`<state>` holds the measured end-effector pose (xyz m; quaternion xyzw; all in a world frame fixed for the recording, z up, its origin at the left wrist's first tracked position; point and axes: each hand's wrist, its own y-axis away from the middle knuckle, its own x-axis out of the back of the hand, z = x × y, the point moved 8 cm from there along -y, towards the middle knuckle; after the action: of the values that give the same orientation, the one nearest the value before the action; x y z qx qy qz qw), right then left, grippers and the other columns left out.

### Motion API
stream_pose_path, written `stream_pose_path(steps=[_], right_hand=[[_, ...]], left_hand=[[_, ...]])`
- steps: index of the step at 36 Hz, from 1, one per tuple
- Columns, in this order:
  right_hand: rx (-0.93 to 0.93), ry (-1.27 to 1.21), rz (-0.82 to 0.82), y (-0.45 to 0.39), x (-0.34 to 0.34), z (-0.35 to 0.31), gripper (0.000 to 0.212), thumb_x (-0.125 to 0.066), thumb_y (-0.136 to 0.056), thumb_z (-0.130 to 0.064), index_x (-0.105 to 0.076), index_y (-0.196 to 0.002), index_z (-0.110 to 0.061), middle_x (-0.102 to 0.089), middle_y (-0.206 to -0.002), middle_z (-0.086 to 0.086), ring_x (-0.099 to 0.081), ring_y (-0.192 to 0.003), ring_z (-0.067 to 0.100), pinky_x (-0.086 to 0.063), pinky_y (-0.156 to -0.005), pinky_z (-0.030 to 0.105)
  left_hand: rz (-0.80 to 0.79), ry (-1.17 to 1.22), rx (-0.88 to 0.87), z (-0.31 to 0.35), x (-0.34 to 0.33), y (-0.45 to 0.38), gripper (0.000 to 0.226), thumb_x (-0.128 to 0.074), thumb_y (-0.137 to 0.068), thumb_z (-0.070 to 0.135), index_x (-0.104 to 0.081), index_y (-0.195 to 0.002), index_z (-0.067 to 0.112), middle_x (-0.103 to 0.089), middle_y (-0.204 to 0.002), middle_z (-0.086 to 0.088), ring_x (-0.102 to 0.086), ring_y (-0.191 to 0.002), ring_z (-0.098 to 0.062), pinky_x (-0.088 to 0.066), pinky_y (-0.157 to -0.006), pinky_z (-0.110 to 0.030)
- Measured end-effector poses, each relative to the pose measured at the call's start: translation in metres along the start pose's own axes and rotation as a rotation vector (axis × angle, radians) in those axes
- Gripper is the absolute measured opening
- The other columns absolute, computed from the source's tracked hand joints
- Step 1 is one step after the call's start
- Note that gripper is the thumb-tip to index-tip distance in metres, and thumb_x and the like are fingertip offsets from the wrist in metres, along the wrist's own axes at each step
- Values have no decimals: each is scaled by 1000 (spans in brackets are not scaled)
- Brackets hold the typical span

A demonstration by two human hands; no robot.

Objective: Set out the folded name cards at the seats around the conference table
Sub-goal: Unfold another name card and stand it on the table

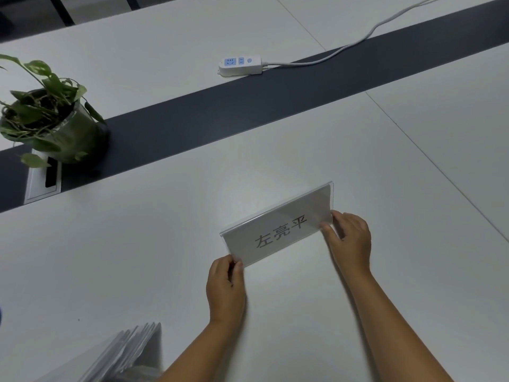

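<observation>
A folded name card (278,227) in a clear plastic holder stands on the white conference table (143,257), printed with dark characters facing me. My left hand (225,288) pinches its lower left corner. My right hand (348,238) pinches its right end between thumb and fingers. A stack of several more clear card holders (124,354) lies at the bottom left near the table's front edge, beside my left forearm.
A potted green plant (52,119) stands at the left on the dark centre strip (220,111), by a white cable hatch (41,183). A white power strip (239,64) with its cord lies beyond the strip.
</observation>
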<state>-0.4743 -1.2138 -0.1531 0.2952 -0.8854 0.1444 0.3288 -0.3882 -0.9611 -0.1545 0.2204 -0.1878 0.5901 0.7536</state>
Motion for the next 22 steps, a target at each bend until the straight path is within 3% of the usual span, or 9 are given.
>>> stream_pose_path(steps=[3,11,16,19,22], right_hand=[[9,4,11,0,0,0,32,-65,-76,-15,-63,-105,-1,-67,-102,20,-51,-107,37,-34,-87,34],[-3,11,-4,1,0,-1,34,-63,-76,-21,-63,-105,-2,-66,-104,19,-52,-108,35,-35,-88,33],[-26,0,-36,4,2,-6,37,-63,-79,-12,-57,-114,-3,-62,-114,19,-48,-114,33,-37,-95,39],[-99,-70,-63,14,6,-5,46,-61,-82,-15,-48,-124,-5,-54,-127,16,-41,-123,29,-33,-100,38],[-132,-88,-66,38,8,-11,46,-58,-84,-15,-44,-126,-4,-51,-129,17,-39,-123,29,-33,-101,38]], left_hand=[[12,16,2,0,2,-1,14,-50,-85,4,-55,-82,16,-51,-80,15,-49,-80,0,-35,-66,1],[-4,42,14,0,3,-1,16,-51,-85,3,-54,-82,18,-53,-80,10,-51,-78,-4,-36,-66,1],[-27,157,117,-4,5,3,21,-55,-84,9,-54,-104,12,-56,-99,-1,-53,-84,-1,-39,-67,0],[-8,244,163,-3,17,18,32,-55,-84,8,-47,-115,13,-50,-108,2,-50,-91,3,-41,-72,-7],[-6,273,135,-1,38,39,30,-53,-84,5,-46,-108,23,-49,-103,12,-50,-92,4,-41,-72,-2]])
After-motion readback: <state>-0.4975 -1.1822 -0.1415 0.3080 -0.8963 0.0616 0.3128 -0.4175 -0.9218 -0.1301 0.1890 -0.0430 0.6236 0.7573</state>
